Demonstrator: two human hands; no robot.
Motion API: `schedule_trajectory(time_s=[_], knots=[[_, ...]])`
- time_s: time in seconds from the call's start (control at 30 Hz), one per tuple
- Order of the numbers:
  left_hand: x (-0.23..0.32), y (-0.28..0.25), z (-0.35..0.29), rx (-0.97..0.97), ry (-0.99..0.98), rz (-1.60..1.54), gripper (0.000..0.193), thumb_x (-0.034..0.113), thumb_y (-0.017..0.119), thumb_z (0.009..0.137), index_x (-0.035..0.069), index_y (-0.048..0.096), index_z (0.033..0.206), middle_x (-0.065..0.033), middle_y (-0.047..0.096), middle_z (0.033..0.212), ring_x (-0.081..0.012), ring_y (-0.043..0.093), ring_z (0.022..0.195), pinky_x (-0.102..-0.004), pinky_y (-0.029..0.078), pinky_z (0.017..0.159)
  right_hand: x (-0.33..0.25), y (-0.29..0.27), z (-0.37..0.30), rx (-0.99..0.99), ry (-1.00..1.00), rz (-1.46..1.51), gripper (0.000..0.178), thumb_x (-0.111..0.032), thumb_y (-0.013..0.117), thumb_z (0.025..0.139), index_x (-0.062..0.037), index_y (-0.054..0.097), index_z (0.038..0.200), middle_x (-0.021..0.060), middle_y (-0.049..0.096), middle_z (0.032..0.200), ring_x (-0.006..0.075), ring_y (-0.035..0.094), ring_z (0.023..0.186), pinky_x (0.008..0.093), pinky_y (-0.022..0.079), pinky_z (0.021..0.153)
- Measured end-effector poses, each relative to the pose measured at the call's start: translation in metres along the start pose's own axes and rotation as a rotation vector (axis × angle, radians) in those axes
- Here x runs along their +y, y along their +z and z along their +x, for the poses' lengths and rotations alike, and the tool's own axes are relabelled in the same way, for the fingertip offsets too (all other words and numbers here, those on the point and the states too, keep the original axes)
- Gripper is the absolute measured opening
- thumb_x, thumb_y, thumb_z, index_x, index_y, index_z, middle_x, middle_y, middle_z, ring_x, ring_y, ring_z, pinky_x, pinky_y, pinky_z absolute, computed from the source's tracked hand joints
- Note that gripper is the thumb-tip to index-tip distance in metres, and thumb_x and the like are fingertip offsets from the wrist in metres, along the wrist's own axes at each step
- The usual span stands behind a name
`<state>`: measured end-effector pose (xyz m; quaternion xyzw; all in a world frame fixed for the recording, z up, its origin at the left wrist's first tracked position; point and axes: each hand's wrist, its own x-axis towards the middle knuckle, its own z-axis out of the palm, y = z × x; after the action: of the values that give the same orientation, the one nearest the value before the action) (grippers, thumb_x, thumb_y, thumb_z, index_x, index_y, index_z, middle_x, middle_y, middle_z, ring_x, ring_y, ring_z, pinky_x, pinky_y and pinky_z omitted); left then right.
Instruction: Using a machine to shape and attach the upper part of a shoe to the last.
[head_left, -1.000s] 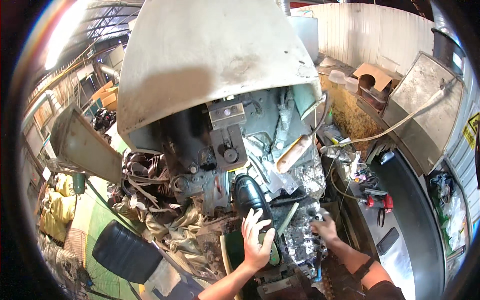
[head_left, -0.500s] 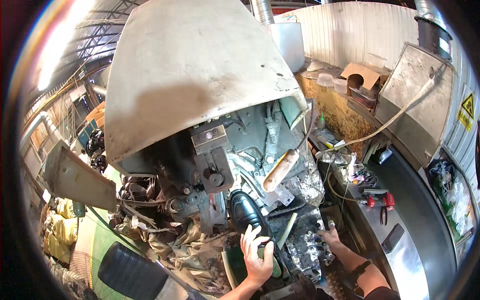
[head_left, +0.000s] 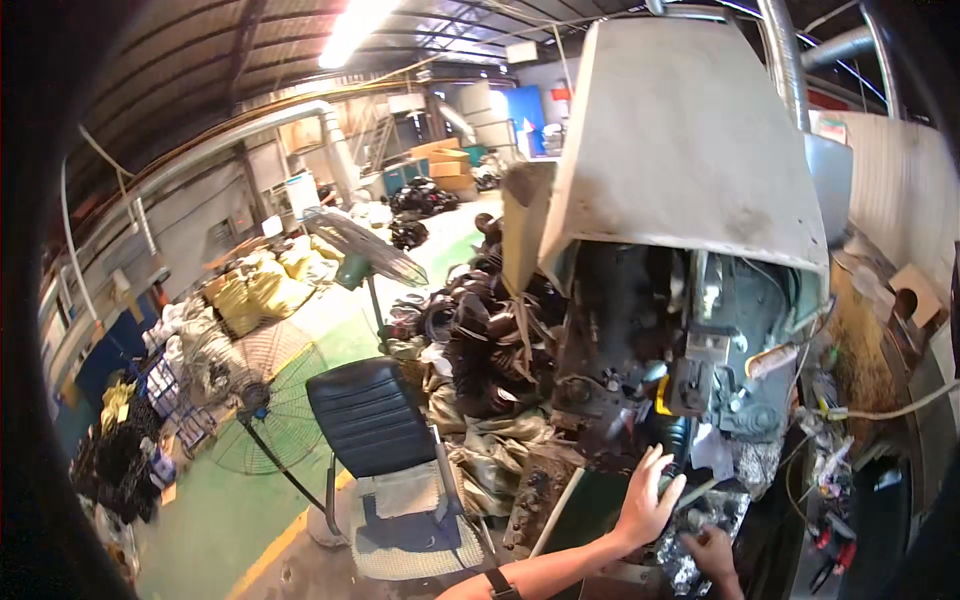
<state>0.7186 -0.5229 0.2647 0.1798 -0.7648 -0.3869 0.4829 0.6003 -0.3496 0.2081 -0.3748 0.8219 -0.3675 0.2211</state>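
Observation:
My left hand (head_left: 648,503) is held up with fingers stretched and the thumb apart, just below a black glossy ribbed piece (head_left: 672,436) at the mouth of the machine. Whether its palm touches the piece, I cannot make out. My right hand (head_left: 712,552) is low over a foil-covered surface (head_left: 675,570); its fingers are dark and smeared, so their grip cannot be read. A pale green rod (head_left: 697,492) slants up between the two hands. Above them, the machine's grey hood (head_left: 690,140) overhangs a metal block (head_left: 690,385) with a yellow part (head_left: 662,394) at its side.
A black office chair (head_left: 368,415) stands left of my arm, with a wire-caged fan (head_left: 258,400) beyond it. Dark curved pieces (head_left: 480,330) are heaped beside the machine. A wooden-handled tool (head_left: 771,361) hangs at the right, above a red tool (head_left: 835,545).
The view has swung left, bringing the chair, fans and heaps into sight. The right hand has come closer to the left one. The left hand stays by the black piece.

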Motion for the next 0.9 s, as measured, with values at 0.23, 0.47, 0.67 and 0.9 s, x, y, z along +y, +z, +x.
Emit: schedule_trajectory(time_s=[0.23,0.47,0.67,0.9], knots=[[0.01,-0.006,-0.006,0.031,0.044,0.089,0.052,0.025,0.067,0.094,-0.005,0.048,0.133,-0.0305,0.044,0.144,-0.0419,0.042,0.137,-0.0442,0.033,0.114,0.02,0.015,0.005,0.102,-0.067,0.037,0.04,-0.019,0.08,0.078,0.0007,0.07,0.112,0.01,0.069,0.071,0.0147,0.063,0.061,0.031,0.051,0.061],[0.003,0.002,-0.007,0.048,-0.067,-0.052,0.067,0.024,0.074,0.09,-0.007,0.042,0.139,-0.0281,0.046,0.143,-0.036,0.044,0.137,-0.0407,0.032,0.115,-0.012,0.002,-0.003,0.16,-0.072,-0.07,0.035,-0.032,0.076,0.079,0.0008,0.071,0.089,0.0181,0.068,0.073,0.0324,0.068,0.068,0.0434,0.053,0.066],[0.002,-0.003,-0.019,-0.057,-0.13,-0.006,0.101,0.014,0.085,0.073,-0.007,0.023,0.15,-0.0272,0.036,0.15,-0.0326,0.038,0.14,-0.0387,0.03,0.116,0.015,0.017,0.01,0.181,-0.091,-0.042,0.037,-0.036,0.071,0.083,-0.0057,0.071,0.105,0.0182,0.072,0.084,0.0378,0.07,0.082,0.0471,0.055,0.074],[0.011,-0.001,-0.018,-0.083,-0.084,0.06,0.092,0.003,0.076,0.072,-0.007,0.024,0.147,-0.0304,0.029,0.154,-0.0407,0.029,0.145,-0.0424,0.025,0.12,0.005,0.012,0.001,0.196,-0.037,-0.05,0.033,-0.031,0.073,0.083,-0.0004,0.069,0.096,0.0182,0.072,0.082,0.0359,0.071,0.079,0.0435,0.056,0.072]])
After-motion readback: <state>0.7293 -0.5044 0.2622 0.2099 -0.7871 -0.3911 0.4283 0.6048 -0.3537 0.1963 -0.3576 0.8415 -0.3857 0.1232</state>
